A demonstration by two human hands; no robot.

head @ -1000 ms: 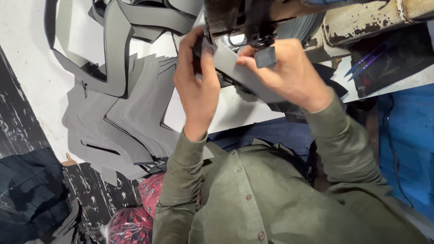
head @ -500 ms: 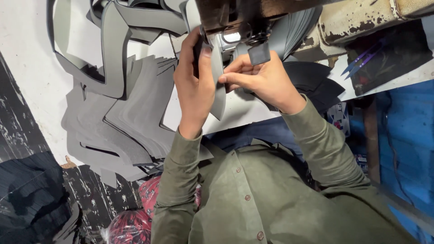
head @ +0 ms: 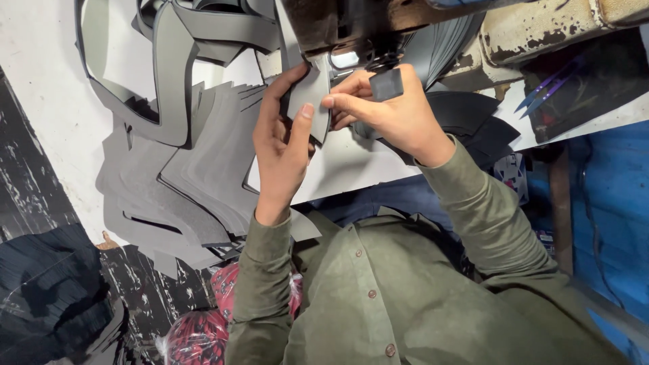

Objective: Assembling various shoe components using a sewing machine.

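Observation:
My left hand (head: 282, 145) and my right hand (head: 392, 111) both pinch a narrow grey cut piece (head: 312, 98) of sheet material. They hold it up against the underside of a worn sewing machine head (head: 351, 27). My left thumb lies along the piece's lower edge. My right fingers press its right side. A small dark block (head: 387, 84) sits against my right hand, just below the machine's needle area.
Stacks of grey cut pieces (head: 182, 176) lie on the white table (head: 47, 115) to the left, and darker pieces (head: 466, 115) fan out to the right. Purple snips (head: 551, 86) lie at the upper right. Red bundles (head: 203, 331) and blue panels (head: 608, 223) are below.
Both hands have shifted slightly left and closer together under the machine head, and the grey piece now stands more upright between them.

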